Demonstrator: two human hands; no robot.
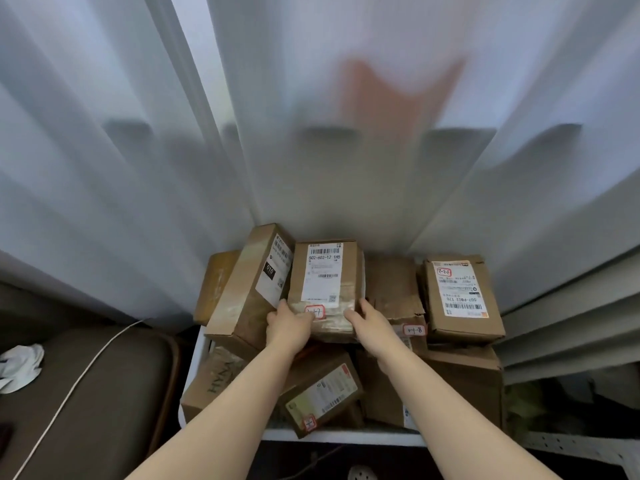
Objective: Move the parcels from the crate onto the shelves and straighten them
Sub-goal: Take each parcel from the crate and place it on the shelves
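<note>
— Which way does the parcel (325, 271) lie?

— Straight ahead, atop the pile in the crate (346, 437). My left hand (289, 327) and right hand (369, 323) clasp its near corners, fingers curled round them, both equally close. Its long side runs away from me, toward the curtain (138, 168).
</note>
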